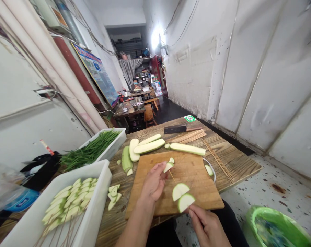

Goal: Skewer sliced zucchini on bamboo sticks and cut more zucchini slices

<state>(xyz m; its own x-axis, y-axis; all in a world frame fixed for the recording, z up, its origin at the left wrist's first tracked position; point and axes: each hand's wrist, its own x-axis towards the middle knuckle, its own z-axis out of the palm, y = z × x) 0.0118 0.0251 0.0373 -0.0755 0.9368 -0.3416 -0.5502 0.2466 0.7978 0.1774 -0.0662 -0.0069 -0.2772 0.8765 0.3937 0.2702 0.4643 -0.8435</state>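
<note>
Already the white rectangular plastic tray (pixel 104 178) at left holds a pile of finished pale-green gourd skewers (pixel 70 202). Over the wooden cutting board (pixel 196 178), left hand (pixel 152 185) pinches a small gourd wedge (pixel 168 167) at the tip of a thin bamboo skewer (pixel 173 177) w/ two half-moon slices (pixel 180 191) on it. Right hand (pixel 207 226) is closed on its lower end; long peeled gourd strips (pixel 187 149) & loose bamboo sticks (pixel 218 161) suggest plenty left.

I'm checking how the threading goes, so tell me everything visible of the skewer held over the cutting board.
The skewer is a thin, pale stick, wood or bamboo by its look, slanting from the right hand, whose fingers pinch its lower end, up to the left hand. Two half-round slices, white with green skin, sit threaded near the lower end. The left fingers hold a smaller slice at its upper tip. It is held above the cutting board.
</note>
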